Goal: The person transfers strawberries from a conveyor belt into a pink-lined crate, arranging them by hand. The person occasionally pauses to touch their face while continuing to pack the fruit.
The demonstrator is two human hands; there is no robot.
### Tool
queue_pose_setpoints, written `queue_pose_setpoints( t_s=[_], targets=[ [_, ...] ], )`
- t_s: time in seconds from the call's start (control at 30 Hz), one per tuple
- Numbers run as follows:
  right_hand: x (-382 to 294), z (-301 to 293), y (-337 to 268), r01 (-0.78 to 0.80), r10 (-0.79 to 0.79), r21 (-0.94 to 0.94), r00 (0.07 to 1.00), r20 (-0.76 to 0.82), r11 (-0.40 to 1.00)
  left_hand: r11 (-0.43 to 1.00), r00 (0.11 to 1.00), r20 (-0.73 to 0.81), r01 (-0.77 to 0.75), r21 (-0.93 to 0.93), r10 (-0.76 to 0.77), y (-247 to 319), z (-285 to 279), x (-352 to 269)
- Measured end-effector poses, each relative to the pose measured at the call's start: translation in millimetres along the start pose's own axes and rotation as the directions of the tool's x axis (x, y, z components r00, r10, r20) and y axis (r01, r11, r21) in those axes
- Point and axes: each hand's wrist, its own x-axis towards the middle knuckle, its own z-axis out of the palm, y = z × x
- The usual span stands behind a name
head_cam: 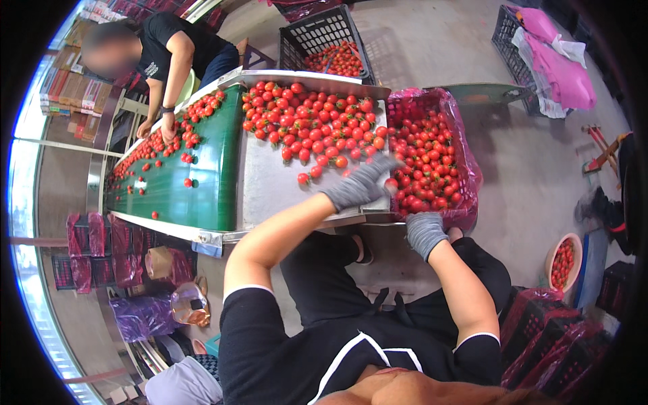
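Many small red tomatoes (324, 119) lie on a metal tray (263, 182) at the end of a green conveyor belt (212, 202). My left hand (362, 185), in a grey knit glove, is over the tray's right edge; its fingers are blurred, and whether they hold anything does not show. A crate lined with pink plastic film (468, 172) stands against that edge, filled with tomatoes (428, 159). At the crate's near rim is my right hand (426, 234), gloved alike, its fingers curled at the rim and partly hidden.
Across the belt, a person (177, 55) reaches into tomatoes along its far side. A black crate (324, 30) with tomatoes stands behind the tray. To the right are a crate with pink plastic (559, 66), a tub of tomatoes (549, 258) and film-wrapped crates (547, 344).
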Motion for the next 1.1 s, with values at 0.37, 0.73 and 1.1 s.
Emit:
queue_pose_setpoints(
  t_s=[0.37, 0.73, 1.1],
  targets=[
    [7.9, 17.6, -13.3, 0.065, -0.066, -0.014, 0.991, -0.117, 0.998, 0.510, 0.724, -0.656, 0.655, 0.558, -0.211, -144.7, -96.3, -76.0],
    [14.1, 13.3, -11.9, 0.046, -0.047, -0.071, 0.999, -0.009, 0.996, 0.775, 0.805, -0.590, 0.336, 0.535, 0.059, -115.3, -96.0, -43.2],
    [21.9, 19.2, -4.3, -0.060, 0.061, -0.018, 0.996, 0.065, 0.998, 0.655, 0.614, -0.730, 0.689, 0.311, -0.300, -198.0, -125.2, -11.3]
  ],
)
